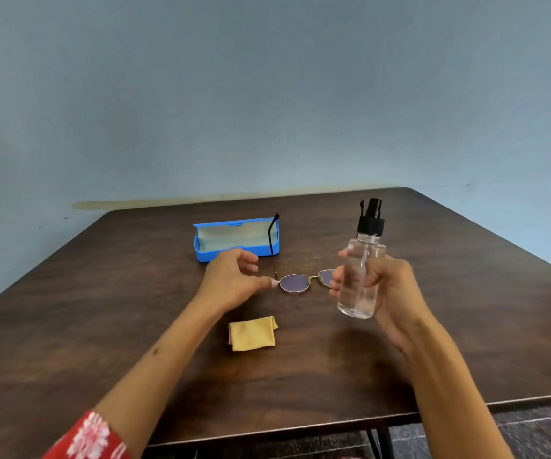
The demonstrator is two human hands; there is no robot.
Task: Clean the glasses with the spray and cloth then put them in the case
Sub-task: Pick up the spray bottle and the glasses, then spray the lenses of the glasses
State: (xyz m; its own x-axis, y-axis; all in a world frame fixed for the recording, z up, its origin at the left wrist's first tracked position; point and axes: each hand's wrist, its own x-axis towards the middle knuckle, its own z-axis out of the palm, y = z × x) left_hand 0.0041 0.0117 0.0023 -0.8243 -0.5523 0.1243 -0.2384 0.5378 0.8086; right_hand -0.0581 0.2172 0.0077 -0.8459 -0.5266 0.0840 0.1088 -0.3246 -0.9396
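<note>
The glasses [295, 283] are held just above the middle of the table [102, 309], lenses tipped up toward me, thin gold frame, both temples unfolded and pointing away. I judge them light and fragile — the wire would bend under a hard squeeze, and the lenses smear if touched, so the frame corner by the hinge is the place to hold. That is where my left hand [234, 283] has them: thumb and forefinger pinch the left end of the frame, the other fingers loosely curled above it. The left temple rises past the open blue case [234, 241], which sits just beyond the hand on the far side. My right hand [377, 286] is wrapped around the spray [362, 270], a clear bottle with a black pump, held upright in front of the right lens and hiding part of it; no finger is on the pump head yet. The bottle looks smooth and possibly slippery if wet. The yellow cloth [252, 333] lies folded on the near side, apart from both hands — untouched.
</note>
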